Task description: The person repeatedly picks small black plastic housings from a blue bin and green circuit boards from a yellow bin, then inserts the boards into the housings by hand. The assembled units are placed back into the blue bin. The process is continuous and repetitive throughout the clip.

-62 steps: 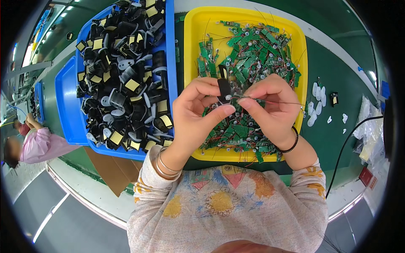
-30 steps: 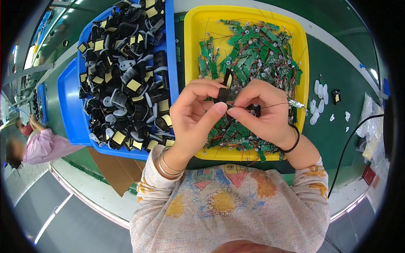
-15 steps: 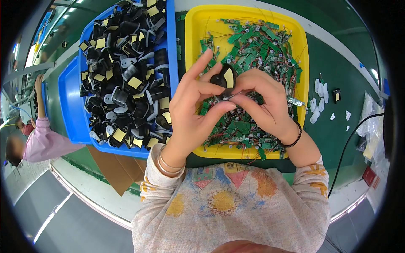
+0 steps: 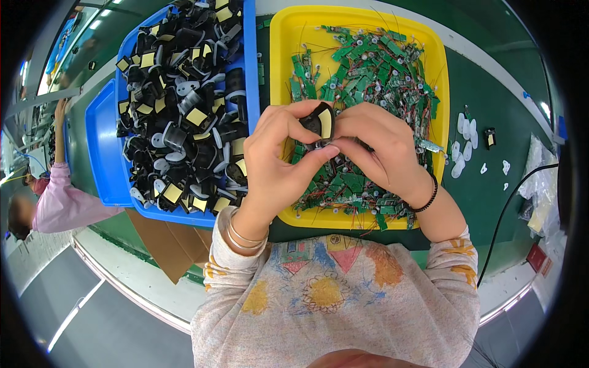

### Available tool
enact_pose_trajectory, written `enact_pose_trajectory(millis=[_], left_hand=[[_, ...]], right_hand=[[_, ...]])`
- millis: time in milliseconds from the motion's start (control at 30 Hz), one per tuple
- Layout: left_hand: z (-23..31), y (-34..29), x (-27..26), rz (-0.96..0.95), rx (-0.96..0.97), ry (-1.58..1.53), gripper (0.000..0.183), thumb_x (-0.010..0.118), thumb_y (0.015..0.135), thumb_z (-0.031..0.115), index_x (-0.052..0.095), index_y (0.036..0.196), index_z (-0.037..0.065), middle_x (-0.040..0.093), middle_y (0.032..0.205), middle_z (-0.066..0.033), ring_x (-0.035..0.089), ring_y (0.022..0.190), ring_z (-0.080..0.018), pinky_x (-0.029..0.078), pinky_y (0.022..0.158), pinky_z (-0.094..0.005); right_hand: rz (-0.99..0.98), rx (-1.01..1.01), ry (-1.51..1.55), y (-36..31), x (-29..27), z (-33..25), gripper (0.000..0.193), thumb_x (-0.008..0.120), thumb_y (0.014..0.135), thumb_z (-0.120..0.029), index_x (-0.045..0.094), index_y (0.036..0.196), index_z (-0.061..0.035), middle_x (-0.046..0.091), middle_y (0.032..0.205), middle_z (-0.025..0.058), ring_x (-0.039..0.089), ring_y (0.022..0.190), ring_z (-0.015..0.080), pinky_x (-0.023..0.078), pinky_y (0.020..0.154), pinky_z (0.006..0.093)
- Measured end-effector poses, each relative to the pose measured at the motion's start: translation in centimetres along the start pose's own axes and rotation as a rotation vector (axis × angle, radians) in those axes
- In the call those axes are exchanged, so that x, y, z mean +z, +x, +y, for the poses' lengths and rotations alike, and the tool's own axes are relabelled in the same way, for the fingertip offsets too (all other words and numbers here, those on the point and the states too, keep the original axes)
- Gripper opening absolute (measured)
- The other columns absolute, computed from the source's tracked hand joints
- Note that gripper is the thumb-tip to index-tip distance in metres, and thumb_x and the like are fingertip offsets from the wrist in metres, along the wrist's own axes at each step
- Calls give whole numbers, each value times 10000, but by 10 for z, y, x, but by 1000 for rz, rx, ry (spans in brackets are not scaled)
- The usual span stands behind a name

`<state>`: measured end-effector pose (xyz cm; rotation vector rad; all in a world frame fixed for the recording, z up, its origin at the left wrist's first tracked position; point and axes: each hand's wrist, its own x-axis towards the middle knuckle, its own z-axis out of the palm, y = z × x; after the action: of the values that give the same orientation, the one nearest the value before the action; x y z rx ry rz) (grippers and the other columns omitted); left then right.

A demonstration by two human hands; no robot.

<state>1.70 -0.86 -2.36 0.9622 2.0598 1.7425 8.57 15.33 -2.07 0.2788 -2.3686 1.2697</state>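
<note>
Between my two hands is a black plastic housing (image 4: 314, 122) with a cream-yellow pad on its side, held over the front of a yellow tray (image 4: 282, 92). My left hand (image 4: 279, 147) is closed around its left side, with the thumb pressing at its lower end. The fingers of my right hand (image 4: 380, 144) are pinched together against its right side; whether they also grip some small part is hidden. Small green circuit boards (image 4: 392, 80) with thin wires fill much of the yellow tray beneath.
At left, a blue tray (image 4: 250, 73) is heaped with similar black housings (image 4: 178, 138); another blue tray (image 4: 101, 147) adjoins it. White plastic pieces (image 4: 463, 147) and one black housing (image 4: 489, 138) lie at right, near a black cable (image 4: 506, 208) and clear bags (image 4: 540, 172). Far left is another person (image 4: 67, 196).
The black housing has turned and shifted slightly left in my grip. My left fingers, raised and spread before, have curled down around it. My right hand stays close against it.
</note>
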Motion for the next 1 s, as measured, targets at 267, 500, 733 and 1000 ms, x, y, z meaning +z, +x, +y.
enact_pose_trajectory(millis=[267,500,733,1000], left_hand=[[-4,-4,-2,-37,-9,-55,302,696,661,-86,434,737,43,532,1067,-134,537,1065,-265,409,904,-355],[9,3,5,-57,-141,-77,379,726,647,-46,491,939,12,528,1076,-119,539,1001,-206,438,869,-312],[3,3,-5,73,0,-93,271,698,700,36,534,915,16,563,938,-66,544,847,-140,430,728,-262],[10,2,-3,71,-206,-379,275,618,803,62,484,1035,-1,557,909,-47,519,813,-95,417,737,-223]], right_hand=[[16,-55,1,-3,2,1,131,650,710,-63,586,823,-44,564,783,82,574,711,261,458,594,334],[-56,125,70,2,-9,-3,132,678,718,-91,602,818,-52,562,701,57,556,620,185,435,556,283],[-55,544,801,-5,-7,-3,118,646,784,-27,575,875,-2,581,726,11,574,662,51,454,557,183],[-112,610,1028,-8,-3,-2,109,611,819,-34,516,868,-10,574,773,10,589,696,65,495,599,200]])
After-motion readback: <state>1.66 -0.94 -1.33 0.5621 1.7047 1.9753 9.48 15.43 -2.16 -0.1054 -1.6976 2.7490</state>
